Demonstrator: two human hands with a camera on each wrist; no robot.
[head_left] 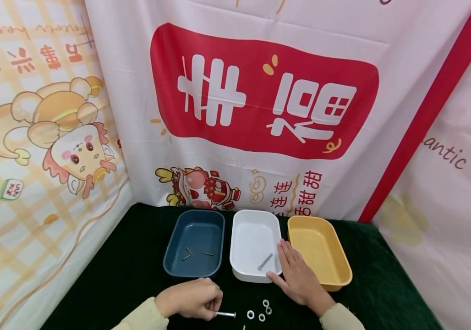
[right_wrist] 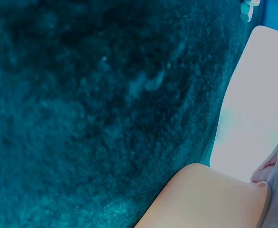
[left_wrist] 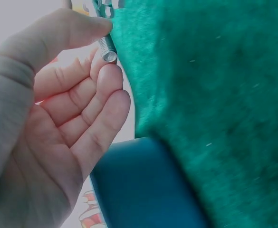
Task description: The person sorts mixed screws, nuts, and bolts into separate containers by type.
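My left hand [head_left: 196, 298] is in front of the blue tray, pinching a metal bolt [head_left: 226, 314] between thumb and fingertip. The bolt's head points right in the head view; its threaded end [left_wrist: 108, 49] shows in the left wrist view. My right hand [head_left: 297, 272] lies over the right rim of the white tray [head_left: 249, 277], fingers straight and thumb at the near corner. Inside that tray rests another bolt [head_left: 265, 262]. Several hex nuts [head_left: 250, 315] are scattered on the green cloth between the hands. The right wrist view shows little of the right hand.
A blue tray [head_left: 194, 219] on the left holds 3 small, thin screws or pins [head_left: 207, 254]. To the right stands a yellow tray [head_left: 320, 245], partly behind my right hand. Another small metal piece [head_left: 244, 327] shows at the bottom edge. Printed curtains [head_left: 260, 13] hang behind and beside the table.
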